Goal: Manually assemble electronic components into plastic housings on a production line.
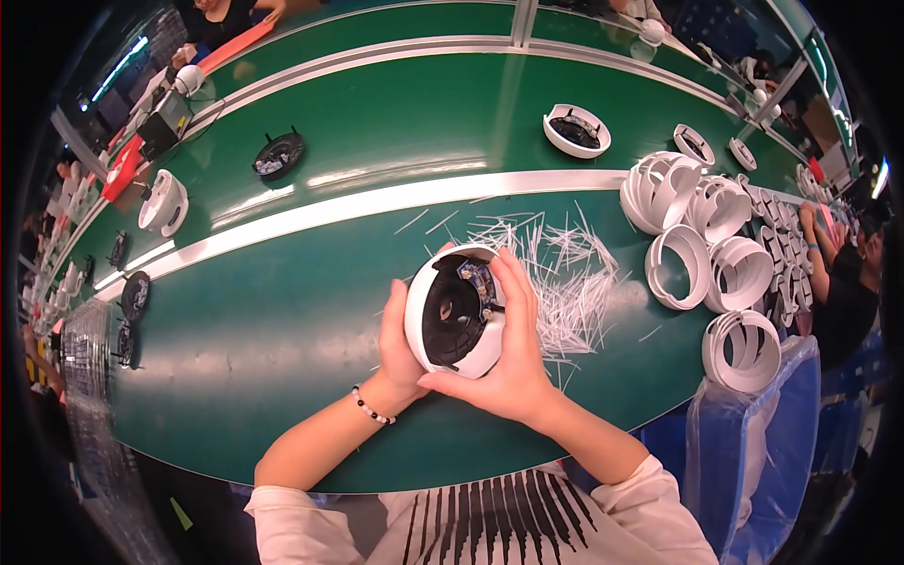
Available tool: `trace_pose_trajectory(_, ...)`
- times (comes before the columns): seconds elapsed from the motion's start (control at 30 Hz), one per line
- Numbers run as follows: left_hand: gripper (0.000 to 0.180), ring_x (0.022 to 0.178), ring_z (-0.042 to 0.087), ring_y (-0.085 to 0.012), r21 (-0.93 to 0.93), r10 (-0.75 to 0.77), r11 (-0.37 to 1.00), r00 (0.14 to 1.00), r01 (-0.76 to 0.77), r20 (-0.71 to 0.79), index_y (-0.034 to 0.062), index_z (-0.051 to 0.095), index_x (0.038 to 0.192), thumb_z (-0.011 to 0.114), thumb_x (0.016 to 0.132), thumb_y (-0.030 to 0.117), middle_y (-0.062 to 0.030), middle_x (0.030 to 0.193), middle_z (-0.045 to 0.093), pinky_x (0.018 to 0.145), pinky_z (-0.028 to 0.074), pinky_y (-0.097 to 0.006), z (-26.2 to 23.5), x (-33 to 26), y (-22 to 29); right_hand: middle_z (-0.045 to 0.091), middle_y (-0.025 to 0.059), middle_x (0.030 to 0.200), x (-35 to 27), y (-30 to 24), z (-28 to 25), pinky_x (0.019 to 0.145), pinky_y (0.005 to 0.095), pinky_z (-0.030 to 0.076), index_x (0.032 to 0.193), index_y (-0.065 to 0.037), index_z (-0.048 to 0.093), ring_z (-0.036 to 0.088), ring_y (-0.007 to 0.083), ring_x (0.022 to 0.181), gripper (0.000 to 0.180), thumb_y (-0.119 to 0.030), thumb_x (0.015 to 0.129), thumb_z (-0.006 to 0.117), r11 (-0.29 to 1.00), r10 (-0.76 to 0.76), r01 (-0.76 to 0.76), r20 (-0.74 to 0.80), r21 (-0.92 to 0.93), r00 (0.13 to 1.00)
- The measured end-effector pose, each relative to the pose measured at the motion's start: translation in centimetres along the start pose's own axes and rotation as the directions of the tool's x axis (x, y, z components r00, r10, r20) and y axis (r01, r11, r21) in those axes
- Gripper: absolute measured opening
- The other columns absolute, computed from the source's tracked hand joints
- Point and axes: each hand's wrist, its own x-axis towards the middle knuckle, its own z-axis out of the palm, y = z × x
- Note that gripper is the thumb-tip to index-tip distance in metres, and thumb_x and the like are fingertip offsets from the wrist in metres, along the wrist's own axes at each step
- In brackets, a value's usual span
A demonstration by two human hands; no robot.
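Between my two hands, above the green bench, is a round white housing [420, 311] with a black disc-shaped insert [450, 315] seated inside it. A blue circuit board with small parts shows at the insert's upper right. My left hand [399, 344] wraps the housing's left side, a beaded bracelet at its wrist. My right hand [516, 353] grips the right side, with the thumb across the lower rim and the fingers along the upper right. The housing's underside is hidden. Just beyond my right hand lies a loose pile of thin white strips [574, 301].
White rings [678, 268] stand in stacks at the right, above a blue plastic-lined bin [753, 443]. Beyond a pale rail, a black insert [280, 155] and a white housing [576, 131] rest on the green belt [424, 113]. More black parts [135, 297] lie at left. People sit across and at right.
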Motion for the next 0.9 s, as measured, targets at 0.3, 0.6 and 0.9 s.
trace_pose_trajectory(0.3, 0.078, 0.114, 0.042, -0.0239, 0.129, -0.158, 0.982, 0.973, 0.136, 0.171, 0.0031, 0.029, 0.128, 0.023, 0.081, 0.065, -0.0140, 0.125, 0.039, 0.096, 0.036, -0.037, -1.7, 0.3, 1.0, 0.021, 0.0215, 0.129, 0.6, 0.5, -0.3, 0.097, 0.0435, 0.025, 0.130, 0.002, 0.014, 0.025, 0.0366, 0.119, 0.115, -0.041, 0.046, 0.081, 0.995, 0.033, -0.024, 0.081, -0.101, 0.996)
trace_pose_trajectory(0.6, 0.061, 0.107, 0.047, -0.0233, 0.149, -0.194, 0.974, 0.970, 0.172, 0.150, 0.0024, 0.037, 0.122, 0.048, 0.077, 0.042, -0.0133, 0.119, 0.045, 0.091, 0.040, -0.037, -1.7, 0.1, 1.5, 0.022, 0.0223, 0.129, 0.5, 0.6, 0.2, 0.095, 0.0450, 0.027, 0.129, 0.003, 0.016, 0.027, 0.0385, 0.117, 0.114, -0.042, 0.045, 0.079, 0.993, 0.018, -0.013, 0.044, -0.114, 0.999)
trace_pose_trajectory(0.9, 0.062, 0.105, 0.048, -0.0240, 0.056, -0.045, 0.998, 0.998, 0.042, 0.051, 0.0013, 0.041, 0.119, 0.048, 0.069, 0.038, -0.0137, 0.115, 0.048, 0.090, 0.041, -0.036, 0.6, -0.3, 1.4, 0.027, 0.0263, 0.128, 0.6, 0.5, 0.3, 0.096, 0.0471, 0.023, 0.127, 0.005, 0.022, 0.030, 0.0417, 0.117, 0.111, -0.047, 0.046, 0.076, 0.982, -0.179, 0.169, -0.122, -0.088, 0.976)
